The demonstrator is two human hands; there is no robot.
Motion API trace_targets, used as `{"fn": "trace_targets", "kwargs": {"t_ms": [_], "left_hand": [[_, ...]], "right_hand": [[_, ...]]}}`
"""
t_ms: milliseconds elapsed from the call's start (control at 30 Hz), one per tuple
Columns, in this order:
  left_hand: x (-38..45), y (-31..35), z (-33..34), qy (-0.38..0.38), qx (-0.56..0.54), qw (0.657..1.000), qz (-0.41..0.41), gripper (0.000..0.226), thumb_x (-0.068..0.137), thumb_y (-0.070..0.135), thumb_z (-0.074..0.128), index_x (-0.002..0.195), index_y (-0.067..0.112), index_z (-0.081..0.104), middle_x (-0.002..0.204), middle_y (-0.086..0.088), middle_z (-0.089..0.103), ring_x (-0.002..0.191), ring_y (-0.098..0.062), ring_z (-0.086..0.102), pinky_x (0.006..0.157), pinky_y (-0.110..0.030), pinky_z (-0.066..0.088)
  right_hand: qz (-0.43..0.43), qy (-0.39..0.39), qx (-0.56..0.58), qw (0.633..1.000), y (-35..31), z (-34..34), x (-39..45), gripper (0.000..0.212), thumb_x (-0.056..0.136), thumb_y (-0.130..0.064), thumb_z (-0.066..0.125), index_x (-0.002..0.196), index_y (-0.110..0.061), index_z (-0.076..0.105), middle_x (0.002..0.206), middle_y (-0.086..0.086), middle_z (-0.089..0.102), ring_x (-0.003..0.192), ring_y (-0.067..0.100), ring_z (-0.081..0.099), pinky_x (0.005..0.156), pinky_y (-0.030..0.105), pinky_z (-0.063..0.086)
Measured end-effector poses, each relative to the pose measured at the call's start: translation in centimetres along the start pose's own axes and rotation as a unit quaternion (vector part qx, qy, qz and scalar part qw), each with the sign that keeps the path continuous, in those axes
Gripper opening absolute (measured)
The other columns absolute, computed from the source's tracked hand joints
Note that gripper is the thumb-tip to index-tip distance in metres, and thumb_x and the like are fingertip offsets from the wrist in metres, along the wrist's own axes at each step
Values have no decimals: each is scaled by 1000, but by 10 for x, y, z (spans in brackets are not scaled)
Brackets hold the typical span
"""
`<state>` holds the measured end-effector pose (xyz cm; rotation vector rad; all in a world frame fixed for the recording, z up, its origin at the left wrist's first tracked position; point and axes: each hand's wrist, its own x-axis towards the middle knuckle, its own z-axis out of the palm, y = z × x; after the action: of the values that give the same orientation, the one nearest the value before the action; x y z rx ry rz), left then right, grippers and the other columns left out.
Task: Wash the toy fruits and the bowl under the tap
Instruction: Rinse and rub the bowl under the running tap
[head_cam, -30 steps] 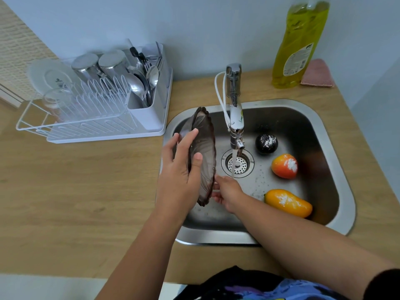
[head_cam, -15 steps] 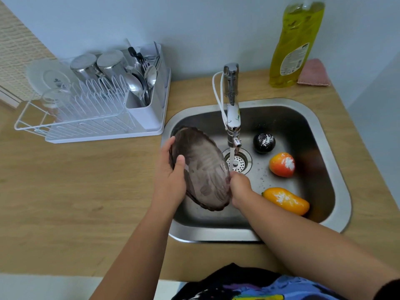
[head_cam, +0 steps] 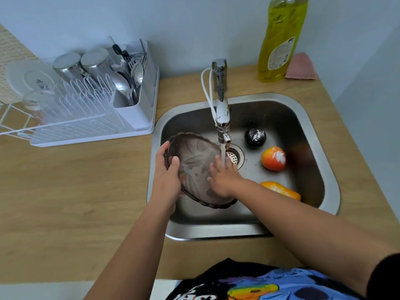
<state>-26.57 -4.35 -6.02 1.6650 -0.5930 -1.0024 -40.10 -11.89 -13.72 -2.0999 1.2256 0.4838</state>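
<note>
A dark brown see-through bowl (head_cam: pixel 190 156) is held tilted over the steel sink (head_cam: pixel 324 169), inside facing up. My left hand (head_cam: pixel 167 178) grips its left rim, thumb inside. My right hand (head_cam: pixel 223 176) lies flat inside the bowl, fingers spread, under the water running from the tap (head_cam: pixel 223 113). On the sink floor to the right lie three toy fruits with white powder on them: a dark round one (head_cam: pixel 255 137), an orange round one (head_cam: pixel 273 158), and a yellow-orange long one (head_cam: pixel 281 190), partly hidden by my right forearm.
A white dish rack (head_cam: pixel 91 109) with steel cups, cutlery and a plate stands on the wooden counter (head_cam: pixel 75 187) at the left. A yellow dish soap bottle (head_cam: pixel 281 37) and a pink sponge (head_cam: pixel 300 67) stand behind the sink at the right.
The bowl turned from standing on edge to facing up and came under the stream. My right hand moved from the bowl's lower edge into its inside.
</note>
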Motion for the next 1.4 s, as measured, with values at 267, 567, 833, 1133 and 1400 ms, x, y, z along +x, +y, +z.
{"fn": "trace_targets", "kwargs": {"t_ms": [267,567,833,1133,1400], "left_hand": [[-2,-11,1,9,-26,1000,8,41,107,15,41,124,51,52,143,6,54,133,-17,52,113,-53,42],[-6,-13,8,-16,-39,999,1,41,106,24,43,131,56,49,147,14,47,131,-23,55,92,-59,56],[1,-9,3,24,3,999,43,39,100,28,46,124,58,52,146,6,52,136,-19,50,112,-52,43],[0,11,-16,55,6,995,77,45,104,20,46,144,41,43,138,9,58,122,-24,62,96,-43,55],[-19,28,-9,59,168,970,164,50,95,36,51,142,50,42,142,12,53,133,-17,51,115,-43,39]], "right_hand": [[-224,-64,188,954,-21,6,-27,50,105,-33,32,153,-34,18,162,-16,-3,148,24,-15,120,48,-7],[-94,52,159,981,-2,-6,4,58,104,-41,22,155,-27,-3,161,-11,-17,149,21,-17,118,44,-10],[-231,-92,279,928,-29,-10,-35,47,106,-36,29,152,-33,21,161,-15,8,145,13,-8,120,35,-5],[-144,32,99,984,26,-18,-27,38,102,-32,42,135,-20,57,162,0,18,150,21,13,118,31,8],[40,38,619,784,-4,15,-20,61,99,-5,39,153,-26,22,152,0,39,121,20,51,103,36,45]]}}
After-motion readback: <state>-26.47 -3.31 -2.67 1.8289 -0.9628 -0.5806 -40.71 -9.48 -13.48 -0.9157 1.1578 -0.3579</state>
